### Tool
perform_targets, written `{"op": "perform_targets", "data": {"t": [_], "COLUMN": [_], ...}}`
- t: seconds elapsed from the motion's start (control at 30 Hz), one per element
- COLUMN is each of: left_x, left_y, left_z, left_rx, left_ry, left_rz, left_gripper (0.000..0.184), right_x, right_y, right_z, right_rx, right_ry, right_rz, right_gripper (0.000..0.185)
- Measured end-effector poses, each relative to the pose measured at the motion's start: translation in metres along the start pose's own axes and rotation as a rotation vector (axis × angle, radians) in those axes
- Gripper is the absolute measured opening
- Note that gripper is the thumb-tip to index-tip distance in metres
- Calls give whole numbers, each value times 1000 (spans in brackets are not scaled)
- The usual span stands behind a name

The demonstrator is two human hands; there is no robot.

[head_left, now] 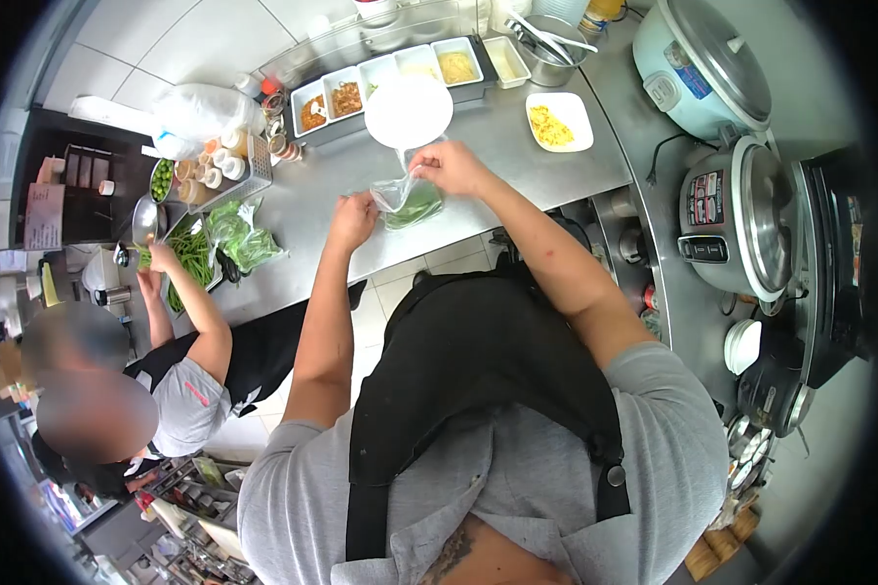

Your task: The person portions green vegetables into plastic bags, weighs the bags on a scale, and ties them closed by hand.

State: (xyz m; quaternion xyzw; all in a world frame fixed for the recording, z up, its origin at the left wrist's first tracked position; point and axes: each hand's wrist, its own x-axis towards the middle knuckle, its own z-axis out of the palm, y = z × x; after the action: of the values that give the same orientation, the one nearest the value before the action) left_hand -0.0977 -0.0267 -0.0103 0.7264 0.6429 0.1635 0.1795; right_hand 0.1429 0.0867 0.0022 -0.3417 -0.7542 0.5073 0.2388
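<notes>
A clear plastic bag (pixel 418 207) with green leaves in it rests at the front edge of the steel counter. My left hand (pixel 355 216) is closed on the left side of the bag's mouth. On the other side, my right hand (pixel 447 168) pinches the top edge of the same bag. Just behind the bag is a round white plate or lid (pixel 409 110), partly over the row of white condiment trays (pixel 345 97). Those trays hold reddish chopped food and pale shreds.
A white bowl with yellow pieces (pixel 559 123) stands right of my hands. Rice cookers (pixel 737 214) line the right side. At left, a co-worker's hands (pixel 158 261) are over green beans (pixel 193 255), beside a bag of greens (pixel 242 239) and a bottle basket (pixel 249 175).
</notes>
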Motion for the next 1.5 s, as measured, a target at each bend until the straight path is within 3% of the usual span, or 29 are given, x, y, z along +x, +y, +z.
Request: {"op": "perform_targets", "data": {"t": [0.13, 0.2, 0.3, 0.4, 0.5, 0.63, 0.73, 0.83, 0.9, 0.93, 1.0, 1.1, 1.23, 1.3, 1.33, 1.4, 1.43, 1.5], "left_x": [1, -1, -9, -12, -11, -6, -4, -2, -3, -2, -3, -2, 6, 14, 20, 21, 23, 25], "left_y": [-9, -11, -1, 10, -5, 4, 0, -5, -7, -8, -12, -15, 32, 49, 53, 70, 78, 96], "left_z": [5, 5, 5, 0, 7, 2, 4, 10, 15, 16, 18, 18, 15, 15, 16, 13, 9, -1], "left_rx": [-45, -274, -385, -372, -405, -371, -203, -259, -673, -673, -1068, -1192, -853, -686, -589, -618, -595, -521], "left_ry": [-39, 27, 99, 153, 36, 89, -7, -14, 103, 99, 59, -21, 17, -14, -71, -18, -40, -67], "left_rz": [-36, -127, -183, -196, -194, -202, -247, -225, -129, -126, -194, -191, 54, 45, -14, -32, -22, 70], "left_gripper": [15, 16, 17, 18, 19, 19, 19, 16, 13, 13, 14, 27, 43, 40, 34, 32, 33, 35], "right_x": [1, 1, 5, 6, 8, 10, 11, 7, 5, 5, 5, 4, -6, -13, -19, -31, -39, -57], "right_y": [-5, -7, -5, 1, 3, 1, 3, -7, -18, -17, -15, -7, -3, -11, -12, -12, -4, 21], "right_z": [1, 0, 0, -1, 2, 1, 3, -3, -10, -11, -11, -13, -14, -15, -19, -27, -31, -29], "right_rx": [36, 25, 99, 81, 113, 149, 178, 75, 147, 148, 147, 177, 246, 306, 297, 229, 219, -223], "right_ry": [0, 25, 33, 60, -9, -38, -54, -40, -80, -75, -64, -32, -69, -197, -178, -90, -71, -67], "right_rz": [-19, 4, 20, -54, -34, 62, 69, -51, 86, 88, 91, 35, -9, 24, 27, 2, 3, -132], "right_gripper": [9, 8, 8, 6, 6, 6, 6, 7, 11, 11, 11, 11, 10, 19, 19, 47, 47, 78]}}
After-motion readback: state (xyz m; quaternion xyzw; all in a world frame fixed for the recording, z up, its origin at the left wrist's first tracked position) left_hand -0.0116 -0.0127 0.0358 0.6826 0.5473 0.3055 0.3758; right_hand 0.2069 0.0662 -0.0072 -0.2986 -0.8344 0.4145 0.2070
